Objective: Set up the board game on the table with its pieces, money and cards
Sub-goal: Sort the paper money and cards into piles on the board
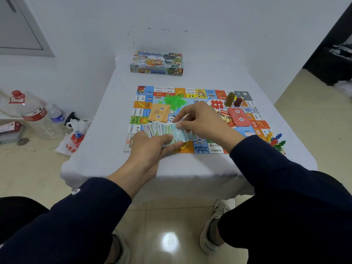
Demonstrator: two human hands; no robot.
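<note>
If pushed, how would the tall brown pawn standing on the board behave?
The tall brown pawn looks narrow and upright, so it would probably tip rather than slide. It likely weighs little. Falling, it might knock the dark red pawn close beside it.

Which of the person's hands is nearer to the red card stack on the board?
Right. The right hand is just left of the red card stack, pinching a banknote. The left hand holds the fanned money farther left and nearer the person.
</note>
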